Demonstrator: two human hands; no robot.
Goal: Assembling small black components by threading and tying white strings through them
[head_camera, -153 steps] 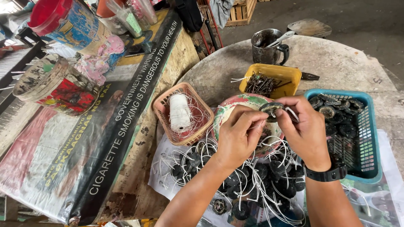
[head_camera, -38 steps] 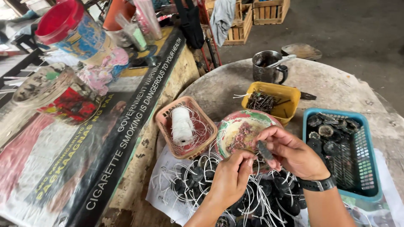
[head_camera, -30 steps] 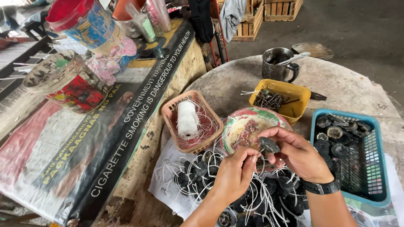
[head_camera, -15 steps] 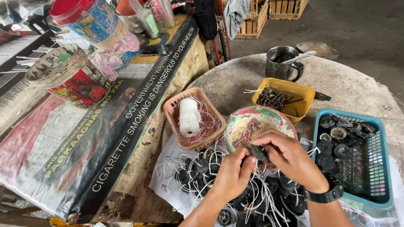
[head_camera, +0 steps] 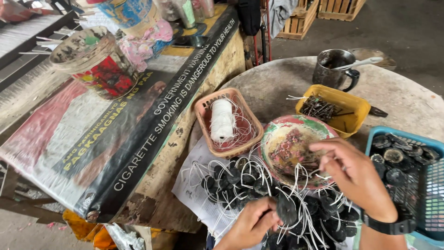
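My left hand (head_camera: 250, 222) pinches a small black disc (head_camera: 286, 208) with white string on it, low over a pile of several such strung black discs (head_camera: 245, 178) lying on white paper. My right hand (head_camera: 356, 178), with a black watch on the wrist, hovers with fingers curled just right of a stained round bowl (head_camera: 289, 148); a thin white string runs by its fingertips. A pink basket (head_camera: 206, 113) with a spool of white string (head_camera: 222, 120) stands left of the bowl.
A blue basket (head_camera: 430, 194) of dark discs is at the right. A yellow tray (head_camera: 356, 109) of dark nails and a metal mug (head_camera: 333, 69) with a spoon stand behind on the round stone table. A poster-covered bench (head_camera: 115, 134) with paint cans lies left.
My hands have drawn apart: the left has dropped toward the pile with the disc, the right has pulled back to the right. The camera has moved closer and tilted down.
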